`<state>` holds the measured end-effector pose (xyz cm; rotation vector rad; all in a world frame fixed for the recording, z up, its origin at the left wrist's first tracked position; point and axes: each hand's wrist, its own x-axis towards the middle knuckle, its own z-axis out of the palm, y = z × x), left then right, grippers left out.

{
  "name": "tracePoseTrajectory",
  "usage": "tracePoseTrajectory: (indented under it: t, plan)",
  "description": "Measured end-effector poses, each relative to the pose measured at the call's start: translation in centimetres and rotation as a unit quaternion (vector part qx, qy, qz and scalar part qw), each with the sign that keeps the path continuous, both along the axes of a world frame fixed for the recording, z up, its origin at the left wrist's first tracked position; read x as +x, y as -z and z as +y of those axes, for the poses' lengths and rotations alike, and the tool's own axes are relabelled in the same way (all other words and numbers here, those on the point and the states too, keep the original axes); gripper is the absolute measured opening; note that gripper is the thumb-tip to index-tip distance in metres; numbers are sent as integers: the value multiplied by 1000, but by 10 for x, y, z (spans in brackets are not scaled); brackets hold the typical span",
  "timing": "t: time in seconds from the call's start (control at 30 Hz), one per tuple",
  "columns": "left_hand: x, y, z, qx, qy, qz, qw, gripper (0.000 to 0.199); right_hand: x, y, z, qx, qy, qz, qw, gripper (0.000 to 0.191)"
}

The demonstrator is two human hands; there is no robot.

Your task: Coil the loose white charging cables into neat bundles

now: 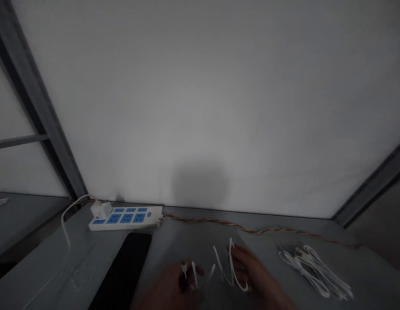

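Note:
A white cable (232, 267) hangs in loose loops between my two hands, above the grey table. My right hand (256, 275) has its fingers closed on the cable's loops. On the other side, my left hand (174, 284) is blurred, with its fingers bent around a cable end that shows a small white connector (184, 268). A black phone-like slab (124, 271) lies on the table just left of my left hand. Several coiled white cables (316, 273) lie to the right of my right hand.
A white power strip (127, 224) with blue sockets lies near the wall, holding a white charger (101, 209) with its cable running left. Twisted red and yellow wires (219, 221) cross the back of the table (267, 249). Metal posts stand at both sides.

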<state>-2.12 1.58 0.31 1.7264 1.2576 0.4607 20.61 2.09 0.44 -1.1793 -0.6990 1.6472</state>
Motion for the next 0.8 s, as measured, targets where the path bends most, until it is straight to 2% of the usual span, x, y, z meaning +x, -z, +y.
tracePoseTrajectory:
  t: [0.07, 0.17, 0.3, 0.37, 0.47, 0.6, 0.7, 0.8]
  plan:
    - [4, 4, 5, 25, -57, 16, 998, 20, 0, 1, 2, 17, 16, -12, 1000, 38]
    - [4, 9, 14, 49, -95, 13, 994, 31, 5, 3, 4, 49, 39, -109, 992, 37]
    - [-3, 13, 24, 88, -162, 6, 983, 24, 24, 7, 10, 90, 17, -310, 946, 36]
    - [-6, 12, 26, 100, -170, -11, 980, 29, 33, 7, 13, 99, -21, -358, 928, 36]
    - [-8, 9, 27, 118, -181, -43, 975, 38, 41, 4, 13, 110, -47, -359, 926, 41]
    - [-9, 1, 26, 153, -175, -38, 972, 49, 38, -1, 7, 138, -59, -291, 945, 45]
    - [-9, -2, 23, 189, -130, -39, 973, 46, 33, 0, 5, 154, -74, -250, 953, 45]
    - [-8, -3, 22, 218, -108, -59, 968, 38, 30, 4, 5, 194, -72, -292, 934, 39]
